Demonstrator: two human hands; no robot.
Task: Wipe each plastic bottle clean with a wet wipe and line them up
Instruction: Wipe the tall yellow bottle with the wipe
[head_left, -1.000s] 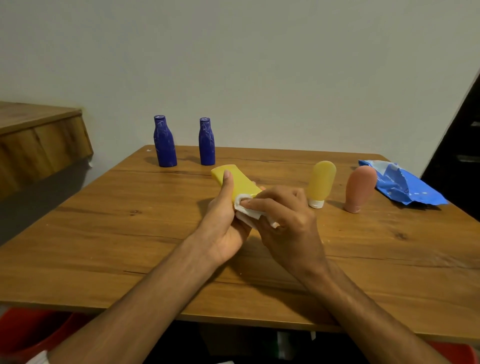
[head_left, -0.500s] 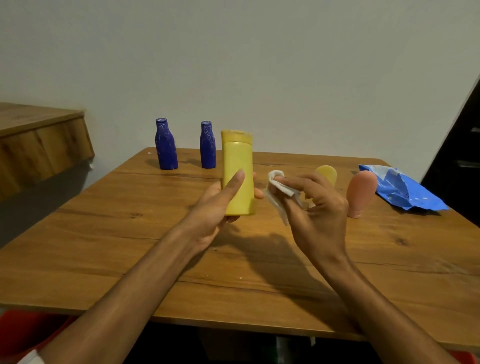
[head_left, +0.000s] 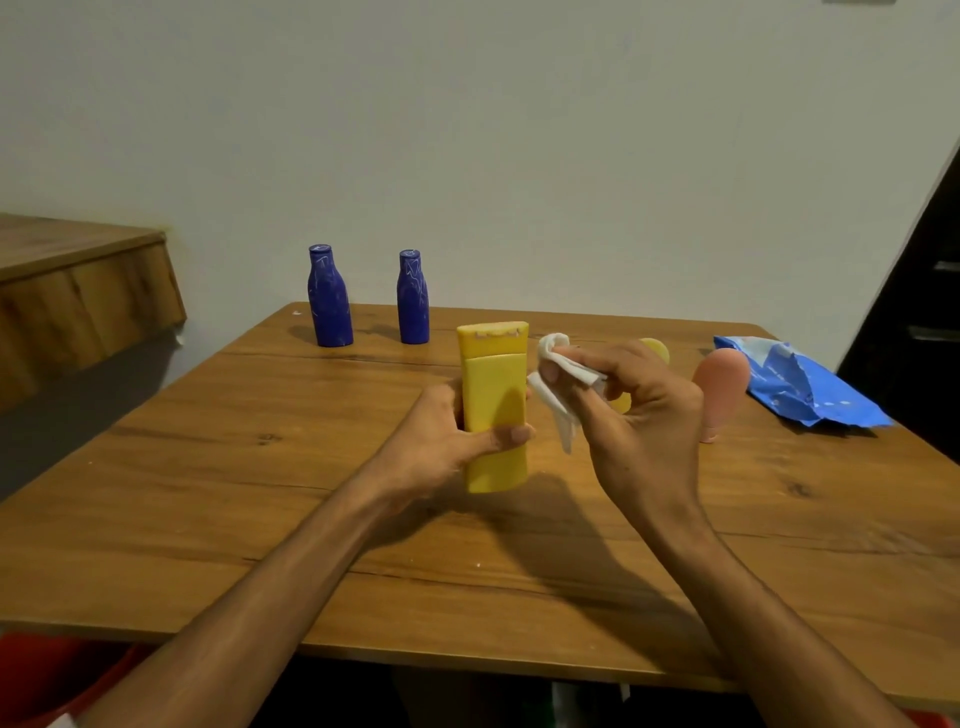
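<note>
A flat yellow bottle (head_left: 493, 410) is gripped upright by the left hand (head_left: 441, 441), with the thumb curled across its front; it appears to be held just above the desk (head_left: 208, 493). A crumpled white wet wipe (head_left: 561, 384) is pinched in the curled fingers of the right hand (head_left: 644, 410), just beside the bottle's upper right edge. Behind that hand a small yellow tube (head_left: 655, 351) is partly hidden, and a pink tube (head_left: 722, 384) and a blue wipe pack (head_left: 800, 384) are seen to its right. Near the far edge, one blue bottle (head_left: 330, 299) and a second blue bottle (head_left: 413, 299) are stood side by side.
</note>
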